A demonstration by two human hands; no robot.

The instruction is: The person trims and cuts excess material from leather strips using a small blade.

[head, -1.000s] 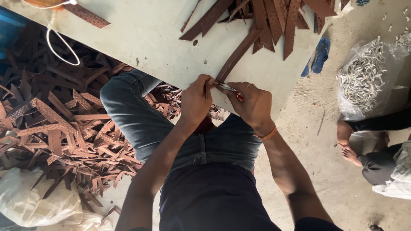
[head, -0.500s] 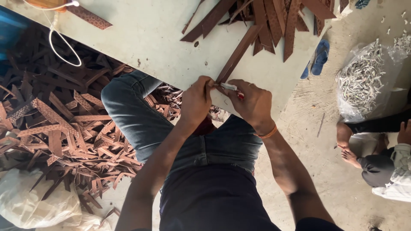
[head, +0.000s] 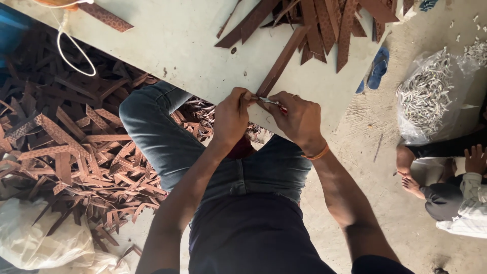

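Head view looks straight down on a person seated at the near edge of a pale board [head: 167, 45], knees in jeans below it. Both hands meet at that edge over one long brown strip [head: 282, 62], which runs from the fingers up and right toward the far pile. The left hand [head: 231, 117] has its fingers curled closed, pinching the strip's near end. The right hand [head: 299, 119] is also closed, gripping a small metal tool [head: 270, 101] with a red part showing by the thumb; its tip touches the strip end just beside the left fingertips. Whether the tool is cutting, punching or pressing I cannot tell.

As for progress, I judge the work to be mid-run. A far pile of strips [head: 329, 25] lies on the board at top right, touching the strip in hand, and looks like stock waiting its turn. A much bigger heap of strips [head: 76, 147] covers the floor at left, partly under the board, and may be finished pieces or offcuts; the view does not settle which. So one strip is being worked at its end, some remain on the board, and many lie on the floor.

At right, a clear bag of small pale pieces [head: 426, 96] sits on the floor, with a blue sandal [head: 378, 68] near it and another person [head: 456, 187] seated at the edge of view.
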